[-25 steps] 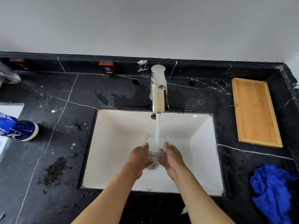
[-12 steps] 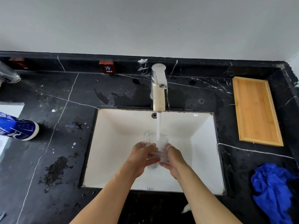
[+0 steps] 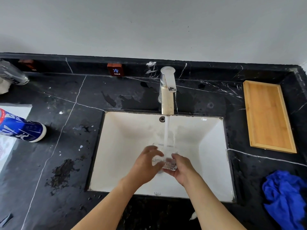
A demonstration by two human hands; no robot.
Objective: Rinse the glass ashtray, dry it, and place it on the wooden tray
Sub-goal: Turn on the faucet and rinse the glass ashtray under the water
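With both the left hand (image 3: pixel 146 165) and right hand (image 3: pixel 181 168) fingers clamped on the glass ashtray (image 3: pixel 166 161), best turn it slowly under the stream, gripping firmly since wet glass slips.

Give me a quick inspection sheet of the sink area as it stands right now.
Surface: black marble countertop with white veins, wet patches left of the white rectangular sink.
Job's things: clear ribbed glass ashtray held under the running stream from the chrome faucet; rectangular wooden tray bare, right of the sink; crumpled blue cloth at the right front.
Clutter: blue and white bottle lying on its side at left; grey container at far left; red COLD tag on the back ledge.
Grippers: left hand and right hand both gripping the ashtray over the sink.
Cables: nothing seen.
Surroundings: plain grey wall behind.
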